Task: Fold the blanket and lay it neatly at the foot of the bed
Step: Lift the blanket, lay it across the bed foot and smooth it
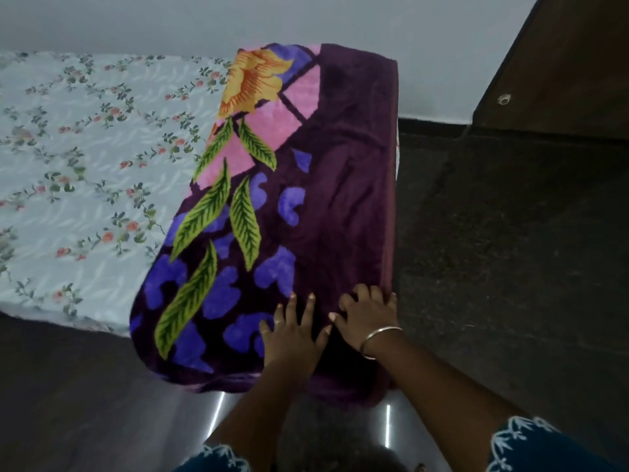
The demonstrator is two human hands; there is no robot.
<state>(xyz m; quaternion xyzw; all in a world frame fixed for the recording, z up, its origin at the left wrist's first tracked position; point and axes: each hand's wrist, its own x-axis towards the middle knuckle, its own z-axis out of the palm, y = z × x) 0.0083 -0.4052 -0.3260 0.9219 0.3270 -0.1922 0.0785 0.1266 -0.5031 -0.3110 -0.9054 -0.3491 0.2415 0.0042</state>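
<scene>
Lying across the end of the bed [85, 158], the folded blanket [306, 199] forms a long band whose long axis runs straight away from the person, from the near edge under the hands to the far end by the wall [442, 46]. Its right border sits along the mattress edge above the dark floor [510, 250], and its near end spills a little over the bed's front edge.

Both hands rest on that near end, side by side and almost touching. The left hand [294, 330] lies flat with fingers spread and straight, pressing down on the plush. The right hand [366, 313], a bangle [379, 340] at the wrist, sits at the near right corner with its fingers bent; whether they pinch the border or only press on it cannot be told.

Most of the blanket therefore lies ahead of the hands, with only the drooping end nearer the body. The right hand is nearer the outer border, the left nearer the patterned middle. Judging from this, the folding looks done, and what remains is likely smoothing forward along the band and tucking up the hanging end.
</scene>
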